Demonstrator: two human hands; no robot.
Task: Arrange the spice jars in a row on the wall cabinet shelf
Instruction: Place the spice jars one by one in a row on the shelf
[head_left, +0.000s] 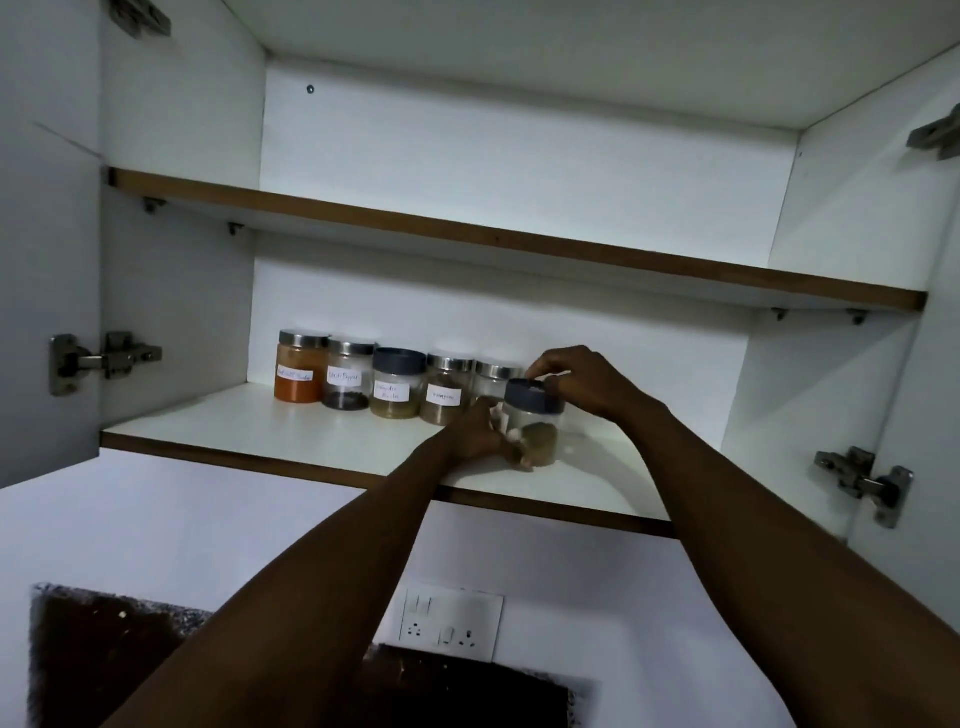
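Several labelled spice jars stand in a row at the back of the lower cabinet shelf (218, 426): an orange-filled jar (300, 373), a black pepper jar (349, 375), a dark-lidded jar (397, 384), a steel-lidded jar (447, 391) and another (493, 382) partly hidden. In front of the row's right end, a clear jar with a dark lid (535, 423) rests on the shelf. My left hand (475, 434) grips its lower side. My right hand (582, 382) holds its lid from above.
The upper shelf (519, 244) spans the cabinet above. Open doors with metal hinges (98, 358) (862, 480) flank both sides. A wall socket (449, 621) and dark countertop (130, 660) lie below the cabinet.
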